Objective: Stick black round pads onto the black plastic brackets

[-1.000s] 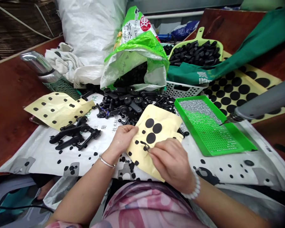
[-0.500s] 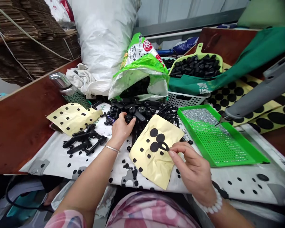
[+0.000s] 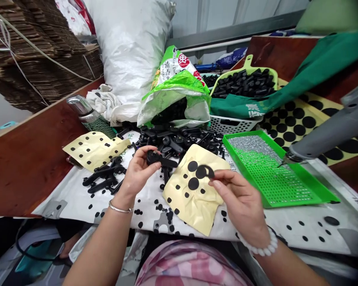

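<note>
My left hand (image 3: 137,174) is closed around a black plastic lever-like part (image 3: 166,162), with its arm pointing right, just in front of a heap of similar black parts (image 3: 179,139). Between the thumb and fingertips of my right hand (image 3: 244,204) is a thin black ring-shaped pad (image 3: 211,173). The pad is over a cream backing sheet (image 3: 193,212) that carries round black pads, large and small. Several more black plastic parts (image 3: 103,182) lie left of my left hand.
A green perforated tray (image 3: 289,194) with small silvery pieces stands at right, under a grey tool (image 3: 316,143). Behind the heap is an open green-and-white bag (image 3: 193,83). A basket (image 3: 276,75) holds black pieces. A dotted sheet (image 3: 83,151) and flask (image 3: 89,115) stand left.
My left hand has come away from the heap toward me, bringing a black plastic part with it. The ring-shaped pad in my right hand has lifted slightly and turned.
</note>
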Demonstrator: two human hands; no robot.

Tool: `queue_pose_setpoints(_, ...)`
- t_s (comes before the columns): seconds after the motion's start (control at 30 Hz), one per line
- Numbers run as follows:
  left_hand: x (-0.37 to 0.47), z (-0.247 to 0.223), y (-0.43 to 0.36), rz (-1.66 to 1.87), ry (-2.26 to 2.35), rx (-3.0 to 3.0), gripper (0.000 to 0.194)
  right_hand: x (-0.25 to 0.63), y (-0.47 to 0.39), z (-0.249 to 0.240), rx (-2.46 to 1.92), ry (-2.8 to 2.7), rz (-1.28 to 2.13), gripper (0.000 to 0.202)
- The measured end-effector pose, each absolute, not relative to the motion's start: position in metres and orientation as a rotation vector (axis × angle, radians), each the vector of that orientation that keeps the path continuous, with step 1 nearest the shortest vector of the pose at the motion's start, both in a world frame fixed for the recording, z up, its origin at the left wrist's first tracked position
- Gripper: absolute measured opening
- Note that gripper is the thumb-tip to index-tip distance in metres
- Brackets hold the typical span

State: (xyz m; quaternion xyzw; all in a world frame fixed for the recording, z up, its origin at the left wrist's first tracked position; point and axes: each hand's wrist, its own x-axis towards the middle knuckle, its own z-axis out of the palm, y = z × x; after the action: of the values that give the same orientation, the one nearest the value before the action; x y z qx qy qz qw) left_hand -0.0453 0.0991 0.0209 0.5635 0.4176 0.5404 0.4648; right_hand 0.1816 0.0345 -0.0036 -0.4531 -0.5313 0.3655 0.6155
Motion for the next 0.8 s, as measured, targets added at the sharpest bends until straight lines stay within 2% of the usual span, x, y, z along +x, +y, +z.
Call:
queue_pose_setpoints(0.1, -0.041, 0.023, 0.082, 1.235, 0.875, 1.314, 0.045, 0.166, 0.038, 0.002, -0.975, -1.366, 0.854, 0.051)
queue_pose_setpoints(0.17, -0.035, 0.023, 0.075, 1.172, 0.796, 1.268, 0.047, 0.156, 0.038, 0.005, -0.976, -1.473, 0.889, 0.061)
queue_pose_setpoints(0.33, -0.012, 0.015, 0.065, 1.16, 0.698, 1.078, 0.046, 0.141, 0.032, 0.002, -0.973, -1.463, 0.918, 0.049)
queue_pose_setpoints(0.5, 0.007, 0.005, 0.054, 1.182, 0.734, 0.949, 0.05, 0.134, 0.029, -0.01, -1.067, -1.526, 0.663, 0.055)
queue_pose_setpoints(0.67, 0.008, 0.002, 0.05, 1.226, 0.775, 0.878, 0.046, 0.138, 0.029, -0.014, -0.994, -1.509, 0.712, 0.052)
queue_pose_setpoints(0.8, 0.003, 0.003, 0.053, 1.236, 0.811, 0.79, 0.038, 0.151, 0.033, 0.001, -1.02, -1.275, 0.782, 0.028)
